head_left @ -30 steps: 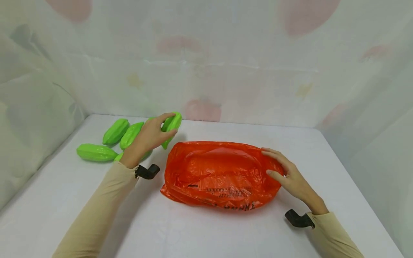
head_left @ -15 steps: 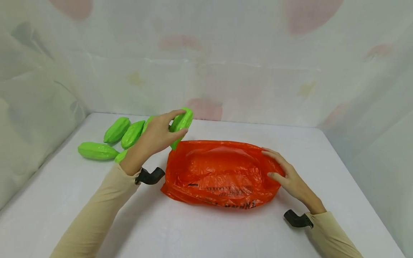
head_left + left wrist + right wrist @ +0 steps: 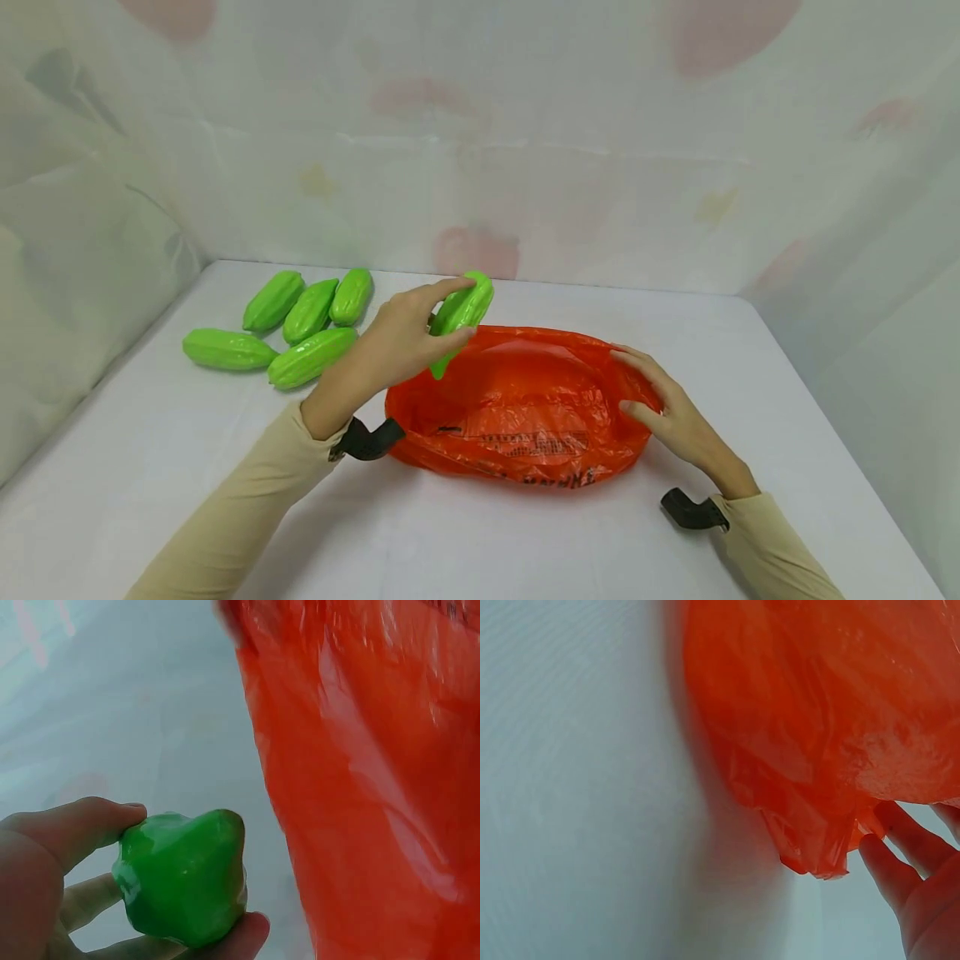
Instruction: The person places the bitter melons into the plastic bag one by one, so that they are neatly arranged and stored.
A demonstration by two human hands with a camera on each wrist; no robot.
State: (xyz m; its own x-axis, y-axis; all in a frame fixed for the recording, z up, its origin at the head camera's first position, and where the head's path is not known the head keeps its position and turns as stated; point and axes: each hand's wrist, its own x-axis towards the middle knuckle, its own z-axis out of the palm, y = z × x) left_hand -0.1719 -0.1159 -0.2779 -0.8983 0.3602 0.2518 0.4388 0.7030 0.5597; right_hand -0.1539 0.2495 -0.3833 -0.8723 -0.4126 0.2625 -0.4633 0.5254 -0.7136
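My left hand (image 3: 403, 335) pinches a green ribbed star fruit (image 3: 463, 314) between thumb and fingers, above the left rear rim of a red plastic bag (image 3: 525, 433). In the left wrist view the star fruit (image 3: 184, 877) shows end-on, with the bag's side (image 3: 360, 795) apart from it on the right. The bag lies with its wide mouth facing up; black print shows on its front. My right hand (image 3: 678, 417) rests at the bag's right rim, thumb and fingers spread. In the right wrist view its fingers (image 3: 915, 840) touch the bag's crumpled edge (image 3: 810, 832).
Several more green star fruits (image 3: 311, 358) lie at the left rear of the white table (image 3: 465, 550). Whitish patterned sheets (image 3: 570, 192) hang behind the table and along both sides. Each wrist carries a black mount (image 3: 693, 510).
The left hand has carried its star fruit rightward, from beside the other fruits to over the bag's left rear rim. The right hand and the bag stay nearly still.
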